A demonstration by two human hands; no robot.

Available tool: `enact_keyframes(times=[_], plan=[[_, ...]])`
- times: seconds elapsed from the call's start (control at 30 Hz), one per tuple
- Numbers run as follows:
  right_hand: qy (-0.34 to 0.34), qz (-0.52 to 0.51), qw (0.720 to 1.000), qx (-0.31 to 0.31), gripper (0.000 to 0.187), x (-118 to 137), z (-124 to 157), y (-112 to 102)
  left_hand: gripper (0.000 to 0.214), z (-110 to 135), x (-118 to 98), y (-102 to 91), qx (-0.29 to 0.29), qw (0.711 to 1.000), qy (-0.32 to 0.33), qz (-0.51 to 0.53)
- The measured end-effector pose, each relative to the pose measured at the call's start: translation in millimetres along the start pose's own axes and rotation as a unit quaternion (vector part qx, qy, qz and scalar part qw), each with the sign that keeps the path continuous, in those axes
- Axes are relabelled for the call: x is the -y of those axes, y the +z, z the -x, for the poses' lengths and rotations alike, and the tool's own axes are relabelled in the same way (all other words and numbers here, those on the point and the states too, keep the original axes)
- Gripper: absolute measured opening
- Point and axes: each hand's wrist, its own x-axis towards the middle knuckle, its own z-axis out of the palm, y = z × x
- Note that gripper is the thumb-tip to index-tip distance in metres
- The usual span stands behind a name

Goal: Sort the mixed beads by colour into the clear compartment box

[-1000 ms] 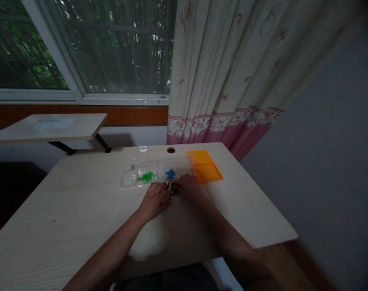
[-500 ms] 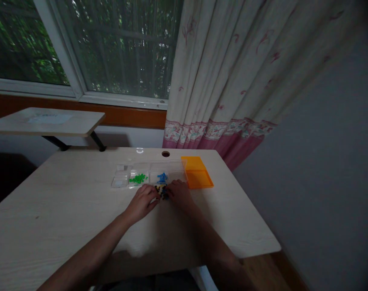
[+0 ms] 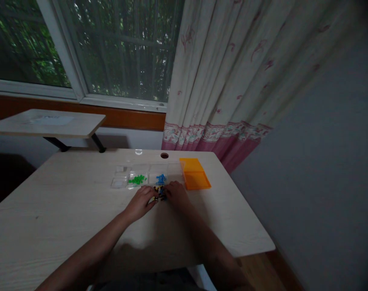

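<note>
My left hand point(image 3: 139, 203) and my right hand point(image 3: 177, 193) rest on the pale wooden table point(image 3: 65, 210), close together on either side of a small pile of dark, mixed-colour bits point(image 3: 159, 192). Both hands have fingers curled towards the pile; what they pinch is too small to make out. Just beyond the hands lies a clear compartment box point(image 3: 147, 176). One compartment holds green pieces point(image 3: 137, 179), the one to its right holds blue pieces point(image 3: 161, 178). The box's orange lid point(image 3: 194, 178) lies open at its right end.
A round cable hole point(image 3: 164, 155) sits near the table's far edge. A second small table point(image 3: 47, 122) stands at the back left under the window point(image 3: 111, 48). A patterned curtain point(image 3: 232, 81) hangs at the back right. The room is dim.
The view has shifted, so everything sits a little lower and further left in the picture. Both hands stay at the pile of small pieces with only slight finger movement.
</note>
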Motion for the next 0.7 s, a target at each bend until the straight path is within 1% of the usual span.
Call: enact_keyframes(times=[0.27,0.33,0.37,0.43,0.5,0.53,0.6,0.63,0.7], plan=[[-0.017,0.002,1.0,-0.003,0.022,0,-1,3,0.018,0,-2,-1.4,0.003,1.0,0.001,0.006],[-0.02,0.002,1.0,-0.003,0.021,0,-2,3,0.018,0,-5,-3.6,-0.012,1.0,0.002,-0.017],[-0.021,0.0,1.0,-0.004,0.021,-1,-2,3,0.019,-1,-6,-6.4,-0.032,0.999,-0.002,-0.035],[-0.024,-0.011,0.999,-0.021,0.022,-3,-3,1,0.024,-5,-7,-16.4,-0.095,0.992,-0.019,-0.08],[-0.023,-0.03,0.997,-0.064,0.023,-7,-3,-1,0.034,-12,-4,-32.3,-0.165,0.977,-0.052,-0.126],[-0.018,-0.039,0.995,-0.091,0.023,-10,-3,-1,0.041,-17,1,-41.9,-0.189,0.969,-0.07,-0.145],[-0.008,-0.054,0.989,-0.135,0.025,-14,-4,-2,0.053,-27,14,-62.0,-0.197,0.959,-0.096,-0.178],[-0.003,-0.058,0.987,-0.146,0.025,-16,-4,-2,0.056,-32,23,-71.6,-0.186,0.958,-0.099,-0.192],[-0.001,-0.059,0.988,-0.142,0.025,-17,-5,-1,0.057,-42,42,-87.9,-0.143,0.963,-0.098,-0.208]])
